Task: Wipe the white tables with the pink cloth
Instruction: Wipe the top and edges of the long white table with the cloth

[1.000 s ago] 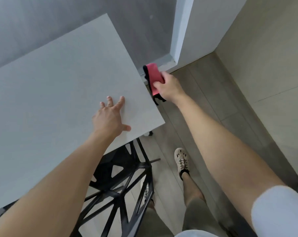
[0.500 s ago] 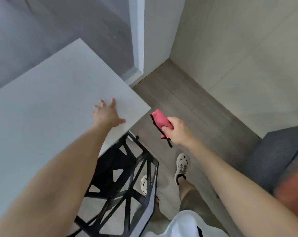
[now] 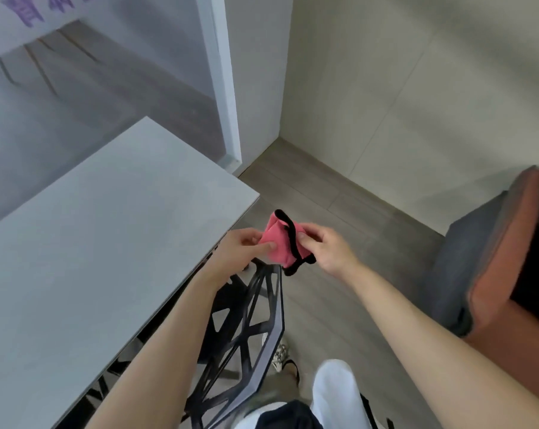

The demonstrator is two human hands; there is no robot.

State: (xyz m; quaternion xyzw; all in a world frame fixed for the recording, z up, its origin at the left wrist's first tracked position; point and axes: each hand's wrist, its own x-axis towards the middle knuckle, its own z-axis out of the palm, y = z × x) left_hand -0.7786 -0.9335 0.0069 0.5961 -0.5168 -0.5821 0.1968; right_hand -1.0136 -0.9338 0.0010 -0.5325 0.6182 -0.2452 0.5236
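The flat white table top [image 3: 101,243] lies open up to its far corner, with a white-framed glass partition [image 3: 223,88] standing just beyond. A black metal lattice chair [image 3: 249,323] crowds the table's right edge from below. Grey wood-look floor [image 3: 339,205] runs open between that edge, the beige wall [image 3: 401,103] and a grey-and-orange upholstered seat [image 3: 494,267].

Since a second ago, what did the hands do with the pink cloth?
The left hand lifted off the white table and came across to pinch the pink cloth. The right hand carried the cloth away from the table edge, back over the black chair. The right hand still grips the cloth; table and chair stayed put.
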